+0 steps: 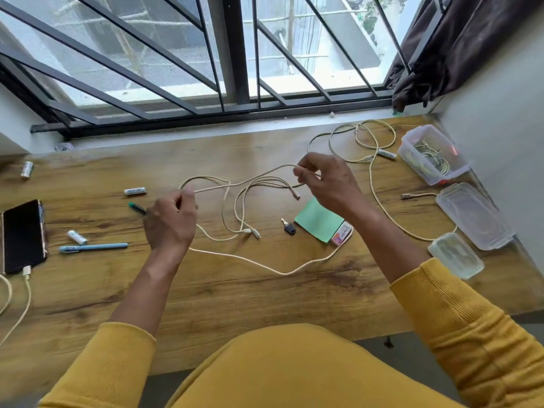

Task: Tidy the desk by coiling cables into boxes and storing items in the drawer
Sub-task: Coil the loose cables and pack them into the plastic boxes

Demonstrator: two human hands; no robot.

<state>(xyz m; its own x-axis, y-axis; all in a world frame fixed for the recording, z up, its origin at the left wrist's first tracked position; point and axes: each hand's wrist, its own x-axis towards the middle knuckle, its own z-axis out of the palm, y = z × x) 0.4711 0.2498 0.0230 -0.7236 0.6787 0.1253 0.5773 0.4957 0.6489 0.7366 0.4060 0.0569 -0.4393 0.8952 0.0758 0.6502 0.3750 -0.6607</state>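
a person in yellow sleeves sits at a wooden desk under a barred window, both hands raised just above the desktop. the left hand has its fingers curled, pinching a cream cable between thumb and fingertips near one bend of a loop. the right hand pinches the same cable further along, thumb and forefinger closed on it, the other fingers loosely bent. between the hands the cable hangs in loose loops, its plug ends lying on the desk near the middle, and a long stretch trails toward the person and off to the right.

at the far right stands an open clear box with a coiled cable already inside. just beside it, nearer the person, lie a second clear box and a smaller one. another cream cable sprawls in loops near the window.

scattered around are a green note pad, a small key, a blue pen, several batteries, and at the left edge a phone with a cable plugged in.
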